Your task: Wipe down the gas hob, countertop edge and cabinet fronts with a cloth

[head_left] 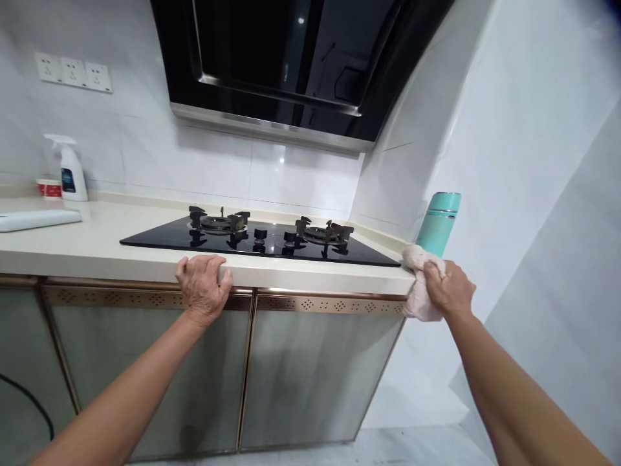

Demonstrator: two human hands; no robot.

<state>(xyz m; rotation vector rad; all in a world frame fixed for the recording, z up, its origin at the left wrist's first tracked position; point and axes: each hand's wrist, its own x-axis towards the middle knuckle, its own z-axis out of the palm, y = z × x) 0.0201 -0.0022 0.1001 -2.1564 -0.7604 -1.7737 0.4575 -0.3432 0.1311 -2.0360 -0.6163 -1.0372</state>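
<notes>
My left hand grips the front edge of the pale countertop, fingers bent over it and thumb to the right. Just behind it lies a black glass gas hob with two burners and two knobs. At the counter's right end, my right hand is closed on a pale pink cloth. The cloth presses against the corner and hangs down over the side. Behind that hand stands a turquoise bottle, its lower part hidden by the hand and cloth.
A black range hood hangs over the hob. At the left are a white spray bottle, a red and white container and a flat white object. Glass-fronted cabinets stand below. A tiled wall rises at right.
</notes>
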